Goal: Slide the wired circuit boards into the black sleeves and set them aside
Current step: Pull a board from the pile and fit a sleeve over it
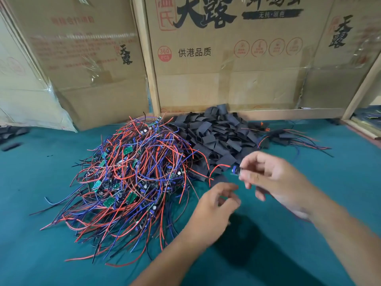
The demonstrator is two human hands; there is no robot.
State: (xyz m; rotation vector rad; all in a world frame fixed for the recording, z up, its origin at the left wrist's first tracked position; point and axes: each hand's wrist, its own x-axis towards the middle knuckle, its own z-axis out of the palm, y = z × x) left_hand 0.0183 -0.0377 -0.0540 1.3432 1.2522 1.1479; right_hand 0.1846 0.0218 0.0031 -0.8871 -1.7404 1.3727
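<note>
A big tangle of wired circuit boards [132,174], green boards with red, blue and black leads, lies on the teal table left of centre. Behind and to its right sits a heap of flat black sleeves [218,135]. My right hand [274,178] is raised over the table and pinches one small circuit board [235,170] at its fingertips; a red wire curls off it to the left. My left hand [216,205] hovers just below, fingers curled and apart, holding nothing that I can see. Both hands are blurred by motion.
A few sleeved boards with trailing wires [288,137] lie at the far right. Upright cardboard boxes [216,58] wall off the back of the table. More black sleeves [12,133] lie at the far left edge. A wooden frame [362,126] borders the right.
</note>
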